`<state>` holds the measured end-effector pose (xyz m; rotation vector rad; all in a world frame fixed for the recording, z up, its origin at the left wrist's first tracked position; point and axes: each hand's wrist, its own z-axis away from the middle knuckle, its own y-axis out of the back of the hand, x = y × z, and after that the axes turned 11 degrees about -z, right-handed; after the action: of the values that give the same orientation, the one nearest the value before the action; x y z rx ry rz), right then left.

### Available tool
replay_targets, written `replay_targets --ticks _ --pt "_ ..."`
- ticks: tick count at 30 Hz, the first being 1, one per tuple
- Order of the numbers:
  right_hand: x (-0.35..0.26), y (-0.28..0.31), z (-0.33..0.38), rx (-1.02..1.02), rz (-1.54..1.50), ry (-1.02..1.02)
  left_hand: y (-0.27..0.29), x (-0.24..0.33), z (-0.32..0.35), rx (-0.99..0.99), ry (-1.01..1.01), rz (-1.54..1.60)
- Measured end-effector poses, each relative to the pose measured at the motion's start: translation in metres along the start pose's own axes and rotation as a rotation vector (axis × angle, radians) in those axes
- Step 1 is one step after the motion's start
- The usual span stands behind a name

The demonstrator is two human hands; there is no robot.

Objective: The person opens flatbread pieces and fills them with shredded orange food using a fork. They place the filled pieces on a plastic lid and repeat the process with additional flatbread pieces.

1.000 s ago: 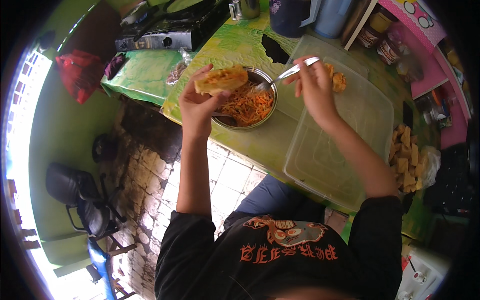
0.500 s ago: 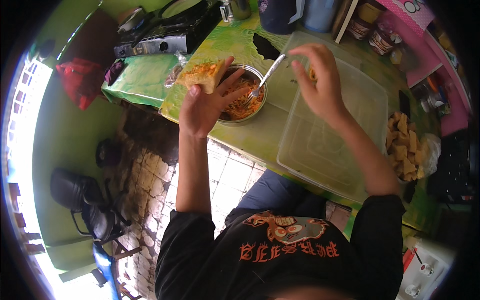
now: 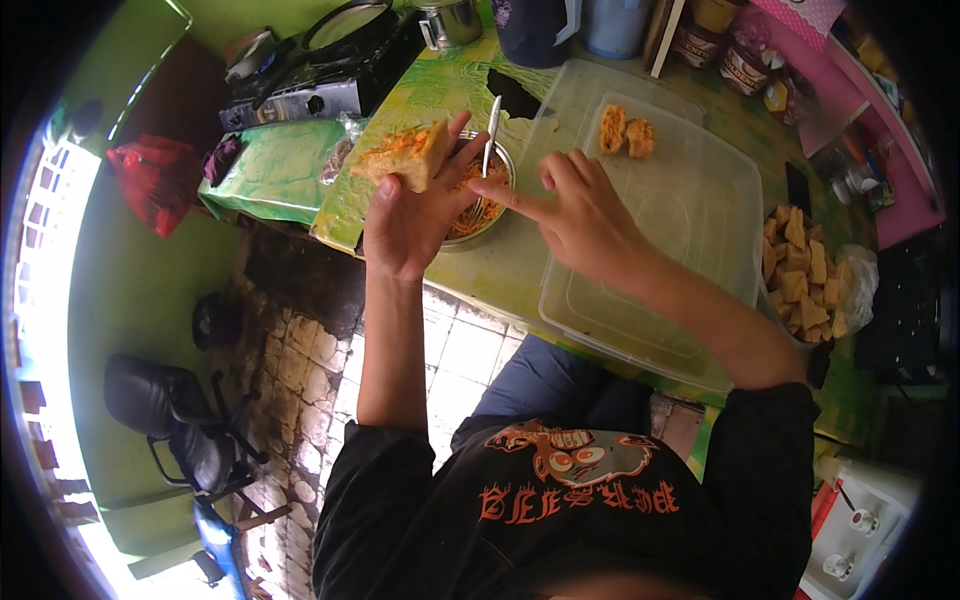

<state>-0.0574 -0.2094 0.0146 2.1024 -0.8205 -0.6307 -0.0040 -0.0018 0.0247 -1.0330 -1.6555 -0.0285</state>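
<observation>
Right fingers [image 3: 515, 200] moved leftward, perhaps touching fork [image 3: 492, 130].

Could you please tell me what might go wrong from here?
Two things, perhaps. The left hand holds the stuffed piece by its lower part, with orange filling exposed at the top, so some could spill if it tips. The fork stands in the bowl with its handle sticking up near the right hand, which might knock it over.
</observation>
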Motion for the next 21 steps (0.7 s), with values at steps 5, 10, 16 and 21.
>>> replay_targets --ticks 5,10,16,21 --pt "0.043 0.005 -0.007 -0.065 0.313 -0.323 0.018 -0.003 0.001 0.079 -0.032 -0.069" --pt "0.066 0.017 -0.016 0.046 0.04 -0.28 0.031 -0.001 0.009 0.118 -0.102 -0.125" --pt "0.083 -0.025 -0.023 -0.273 0.003 -0.439 0.025 -0.003 0.015 0.44 -0.178 -0.346" --pt "0.111 -0.053 -0.053 -0.188 -0.281 -0.562 0.021 -0.005 0.022 0.406 -0.261 -0.638"
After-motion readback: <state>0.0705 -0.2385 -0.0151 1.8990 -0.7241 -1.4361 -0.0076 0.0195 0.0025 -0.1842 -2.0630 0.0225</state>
